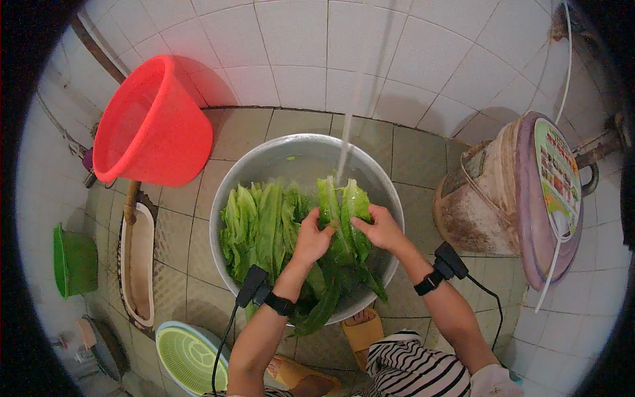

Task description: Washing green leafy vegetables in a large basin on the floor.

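Note:
A large round metal basin (225, 175) stands on the floor, part filled with water. Long green leafy lettuce (254, 221) lies in its left half and toward the near rim. My left hand (313, 237) pinches one lettuce leaf (330, 198) near the basin's middle. Just right of it, my right hand (381, 229) grips another lettuce leaf (357, 202) between thumb and fingers. A thin stream of water (345, 145) falls from above into the basin, right by the tips of these leaves.
To the left are a red bucket (188, 132), a white squat toilet (149, 264) and a green bucket (78, 261). A green colander (192, 360) sits near the lower left. At the right, a dirty bucket (476, 212) stands beside a mauve lid (529, 192). White tiled wall (291, 40) rises behind.

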### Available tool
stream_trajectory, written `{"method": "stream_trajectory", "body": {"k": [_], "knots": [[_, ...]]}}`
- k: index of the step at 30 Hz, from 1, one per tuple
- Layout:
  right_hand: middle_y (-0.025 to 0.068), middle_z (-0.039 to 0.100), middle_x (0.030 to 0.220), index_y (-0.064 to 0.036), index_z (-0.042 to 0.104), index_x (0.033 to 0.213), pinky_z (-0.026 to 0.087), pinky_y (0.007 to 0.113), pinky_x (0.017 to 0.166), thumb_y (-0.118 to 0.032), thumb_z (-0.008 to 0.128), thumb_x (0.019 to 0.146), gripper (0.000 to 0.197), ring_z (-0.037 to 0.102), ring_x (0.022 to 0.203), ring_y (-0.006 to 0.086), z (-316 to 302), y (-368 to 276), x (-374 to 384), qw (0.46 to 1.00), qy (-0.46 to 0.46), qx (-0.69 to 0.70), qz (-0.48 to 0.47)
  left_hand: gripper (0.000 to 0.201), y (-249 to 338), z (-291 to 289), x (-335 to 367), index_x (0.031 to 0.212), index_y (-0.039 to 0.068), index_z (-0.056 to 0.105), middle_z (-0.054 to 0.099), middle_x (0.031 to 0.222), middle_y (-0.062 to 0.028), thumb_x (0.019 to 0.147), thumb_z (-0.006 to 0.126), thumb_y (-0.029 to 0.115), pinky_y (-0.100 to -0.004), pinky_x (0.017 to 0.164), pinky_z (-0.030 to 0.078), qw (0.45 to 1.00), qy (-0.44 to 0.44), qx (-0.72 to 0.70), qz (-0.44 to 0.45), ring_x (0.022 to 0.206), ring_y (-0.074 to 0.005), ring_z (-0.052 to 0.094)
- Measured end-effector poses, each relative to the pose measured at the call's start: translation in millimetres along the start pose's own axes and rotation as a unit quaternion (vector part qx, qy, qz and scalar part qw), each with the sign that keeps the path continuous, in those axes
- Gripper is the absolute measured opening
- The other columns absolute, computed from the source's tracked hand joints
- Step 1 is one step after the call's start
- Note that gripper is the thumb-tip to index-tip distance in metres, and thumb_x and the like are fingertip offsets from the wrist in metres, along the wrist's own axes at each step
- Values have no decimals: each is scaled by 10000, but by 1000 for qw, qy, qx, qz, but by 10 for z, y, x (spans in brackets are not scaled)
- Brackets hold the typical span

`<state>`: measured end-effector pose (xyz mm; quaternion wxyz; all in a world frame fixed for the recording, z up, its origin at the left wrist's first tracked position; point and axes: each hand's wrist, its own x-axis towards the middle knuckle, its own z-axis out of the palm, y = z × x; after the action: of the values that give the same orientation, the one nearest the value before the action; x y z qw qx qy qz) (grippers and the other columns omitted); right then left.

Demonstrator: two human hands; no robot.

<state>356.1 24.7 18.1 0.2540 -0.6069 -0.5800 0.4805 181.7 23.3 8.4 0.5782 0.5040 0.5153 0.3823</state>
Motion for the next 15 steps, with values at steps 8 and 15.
{"method": "stream_trajectory", "body": {"k": [8, 15], "knots": [[165, 591, 737, -4, 574, 871, 434, 333, 611, -222, 607, 698, 281, 572, 665, 215, -22, -6, -55, 994, -86, -11, -69, 300, -252, 155, -75, 1003, -16, 504, 580, 896, -60, 717, 580, 31, -260, 731, 421, 999, 3, -4, 41, 806, -129, 528], [144, 603, 719, 22, 585, 828, 438, 330, 596, -348, 634, 701, 395, 571, 653, 196, -84, -321, -75, 995, 31, -74, 53, 281, 5, 250, -200, 918, -57, 530, 593, 836, -93, 649, 540, 26, -283, 708, 422, 994, 14, 102, -25, 773, -143, 533]]}}
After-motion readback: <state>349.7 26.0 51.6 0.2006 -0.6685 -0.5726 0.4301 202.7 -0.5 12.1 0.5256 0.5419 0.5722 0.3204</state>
